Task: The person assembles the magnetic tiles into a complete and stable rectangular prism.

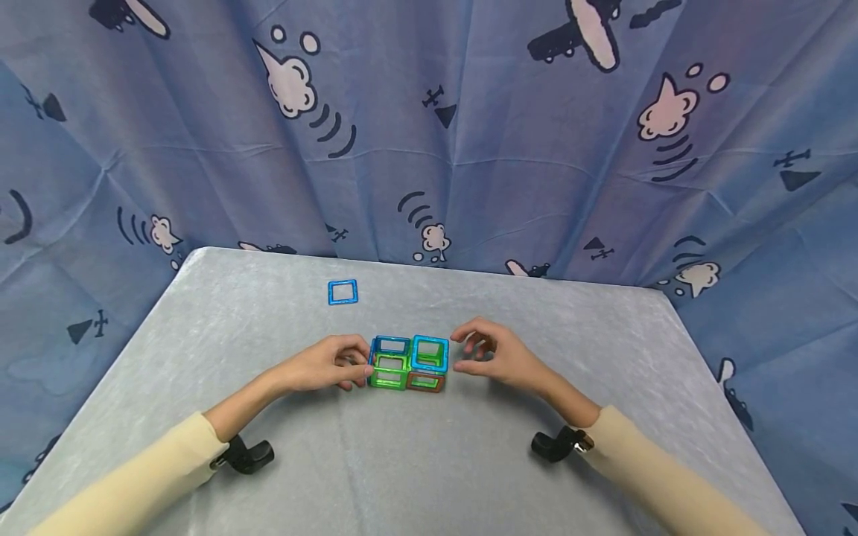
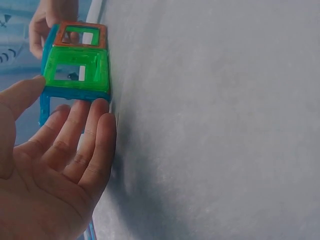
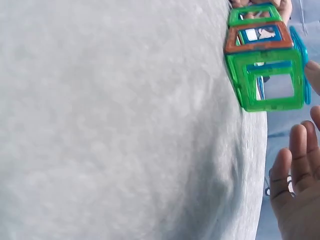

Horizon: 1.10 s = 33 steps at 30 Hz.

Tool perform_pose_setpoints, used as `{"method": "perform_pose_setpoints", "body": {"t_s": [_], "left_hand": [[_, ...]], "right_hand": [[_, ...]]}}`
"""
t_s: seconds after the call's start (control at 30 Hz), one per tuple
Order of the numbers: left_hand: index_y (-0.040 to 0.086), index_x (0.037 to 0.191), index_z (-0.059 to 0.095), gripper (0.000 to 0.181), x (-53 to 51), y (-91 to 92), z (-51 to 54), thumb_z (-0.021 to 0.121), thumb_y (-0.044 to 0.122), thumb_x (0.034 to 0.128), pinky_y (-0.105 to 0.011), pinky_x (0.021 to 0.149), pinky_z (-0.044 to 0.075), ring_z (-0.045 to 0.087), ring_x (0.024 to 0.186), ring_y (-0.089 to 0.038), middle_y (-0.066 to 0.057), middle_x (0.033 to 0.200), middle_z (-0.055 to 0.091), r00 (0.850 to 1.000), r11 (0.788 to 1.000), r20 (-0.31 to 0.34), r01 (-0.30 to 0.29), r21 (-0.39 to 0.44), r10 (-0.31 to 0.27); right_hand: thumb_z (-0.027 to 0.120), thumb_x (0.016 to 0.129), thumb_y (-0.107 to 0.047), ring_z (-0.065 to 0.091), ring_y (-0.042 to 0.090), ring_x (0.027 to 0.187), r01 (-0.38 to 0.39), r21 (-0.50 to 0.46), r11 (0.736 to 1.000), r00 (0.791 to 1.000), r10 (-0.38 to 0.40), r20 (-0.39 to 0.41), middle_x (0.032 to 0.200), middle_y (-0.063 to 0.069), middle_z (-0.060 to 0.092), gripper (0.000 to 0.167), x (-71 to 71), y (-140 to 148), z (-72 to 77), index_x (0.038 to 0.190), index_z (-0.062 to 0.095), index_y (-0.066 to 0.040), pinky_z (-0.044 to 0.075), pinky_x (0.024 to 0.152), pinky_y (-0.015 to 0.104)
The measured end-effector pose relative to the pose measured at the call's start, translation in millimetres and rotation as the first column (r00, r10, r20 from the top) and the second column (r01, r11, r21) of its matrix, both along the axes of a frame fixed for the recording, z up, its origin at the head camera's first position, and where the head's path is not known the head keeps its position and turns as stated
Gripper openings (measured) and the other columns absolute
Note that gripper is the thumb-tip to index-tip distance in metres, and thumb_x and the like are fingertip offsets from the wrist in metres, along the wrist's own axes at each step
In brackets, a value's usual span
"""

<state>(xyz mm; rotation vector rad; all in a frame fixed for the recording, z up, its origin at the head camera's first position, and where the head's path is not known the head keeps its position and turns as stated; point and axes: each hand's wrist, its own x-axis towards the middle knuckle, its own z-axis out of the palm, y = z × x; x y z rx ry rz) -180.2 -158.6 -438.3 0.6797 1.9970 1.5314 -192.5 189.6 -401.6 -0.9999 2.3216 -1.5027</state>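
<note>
A structure of square-framed magnetic tiles (image 1: 427,370) stands on the table, made of two box shapes side by side. Its right box has a blue tile (image 1: 439,365) on top, an orange-red tile (image 3: 232,45) in front and a green tile (image 3: 245,80) on the right side. The left box shows a green front tile (image 2: 52,77) and blue left and back tiles, with its top uncovered. My left hand (image 1: 338,362) touches the left side, thumb near the front corner, fingers loosely bent. My right hand (image 1: 499,355) is apart from the right side, fingers relaxed, holding nothing.
A loose blue square tile (image 1: 342,302) lies on the grey cloth-covered table (image 1: 429,461), behind and left of the structure. A patterned blue curtain (image 1: 375,134) hangs along the table's back and sides. Black wrist devices (image 1: 249,455) are worn on both forearms.
</note>
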Motion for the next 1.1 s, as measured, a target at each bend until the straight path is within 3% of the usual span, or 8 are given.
{"method": "perform_pose_setpoints", "body": {"t_s": [0.1,0.23,0.37,0.5,0.67,0.8,0.9,1.1], "left_hand": [[-0.005,0.116,0.057,0.020,-0.3,-0.2,0.2,0.062,0.009,0.1031,-0.045,0.077,0.059,0.068,0.093,-0.038,-0.020,0.104,0.068,1.000,1.000,0.003,-0.003,0.001,0.003],[-0.005,0.117,0.057,0.021,-0.6,-1.0,0.0,0.062,0.010,0.1030,-0.046,0.078,0.059,0.068,0.093,-0.038,-0.019,0.105,0.068,1.000,1.000,0.002,-0.005,-0.002,0.005],[-0.006,0.118,0.057,0.023,-0.9,-1.7,-0.1,0.062,0.010,0.1028,-0.047,0.078,0.059,0.067,0.094,-0.040,-0.020,0.105,0.068,1.000,1.000,0.003,-0.003,-0.002,0.003],[-0.007,0.119,0.056,0.024,-0.9,-2.2,0.1,0.063,0.010,0.1029,-0.046,0.078,0.059,0.067,0.093,-0.039,-0.022,0.105,0.067,1.000,1.000,0.007,-0.003,-0.001,0.003],[-0.006,0.118,0.057,0.024,-0.2,-2.4,0.9,0.063,0.011,0.1028,-0.045,0.078,0.059,0.067,0.093,-0.038,-0.022,0.105,0.067,1.000,1.000,0.007,-0.009,-0.005,0.009],[-0.007,0.117,0.057,0.023,0.5,-1.9,1.1,0.063,0.010,0.1025,-0.046,0.078,0.059,0.067,0.092,-0.038,-0.022,0.104,0.067,1.000,1.000,0.000,-0.016,-0.005,0.016],[-0.008,0.117,0.057,0.024,0.5,-1.9,0.4,0.063,0.010,0.1024,-0.045,0.077,0.059,0.067,0.091,-0.038,-0.022,0.103,0.068,1.000,1.000,-0.007,-0.016,-0.005,0.016],[-0.007,0.117,0.058,0.023,-0.3,-1.7,-1.1,0.064,0.009,0.1020,-0.046,0.076,0.059,0.068,0.089,-0.038,-0.021,0.102,0.068,1.000,1.000,-0.023,-0.009,-0.010,0.008]], "right_hand": [[0.079,0.084,0.008,0.057,0.052,0.095,-0.001,0.026,1.000,0.999,0.000,0.033,0.116,0.031,0.060,0.040,-8.8,2,-2.8,0.121,0.063,0.007,0.054,0.075,0.050],[0.078,0.085,0.007,0.059,0.051,0.095,-0.004,0.056,0.998,0.999,0.001,0.043,0.118,0.031,0.060,0.042,-28.9,6,-19.0,0.123,0.062,0.008,0.054,0.073,0.042],[0.077,0.087,0.006,0.060,0.045,0.093,0.003,0.065,0.998,0.999,-0.006,0.049,0.117,0.029,0.062,0.041,-47.5,10,-36.0,0.125,0.061,0.011,0.053,0.068,0.036],[0.078,0.088,0.002,0.061,0.037,0.092,0.010,0.055,0.998,0.998,-0.014,0.069,0.116,0.024,0.064,0.040,-57.3,10,-43.0,0.125,0.063,0.007,0.052,0.068,0.032],[0.081,0.087,-0.002,0.062,0.032,0.091,-0.009,0.064,0.998,0.997,0.005,0.074,0.114,0.017,0.065,0.041,-59.1,8,-45.8,0.124,0.065,0.003,0.054,0.070,0.030],[0.078,0.087,0.004,0.061,0.037,0.091,-0.037,0.059,0.998,0.995,0.032,0.090,0.114,0.025,0.063,0.039,-47.0,1,-29.1,0.123,0.062,0.011,0.055,0.072,0.035],[0.075,0.086,0.010,0.060,0.045,0.092,-0.048,0.049,0.998,0.993,0.042,0.110,0.115,0.032,0.061,0.040,-44.1,-2,-25.1,0.122,0.059,0.016,0.055,0.072,0.040],[0.077,0.086,0.009,0.059,0.050,0.097,-0.053,0.046,0.998,0.992,0.047,0.115,0.118,0.028,0.062,0.044,-52.2,2,-40.7,0.126,0.060,0.012,0.054,0.073,0.039]]}}
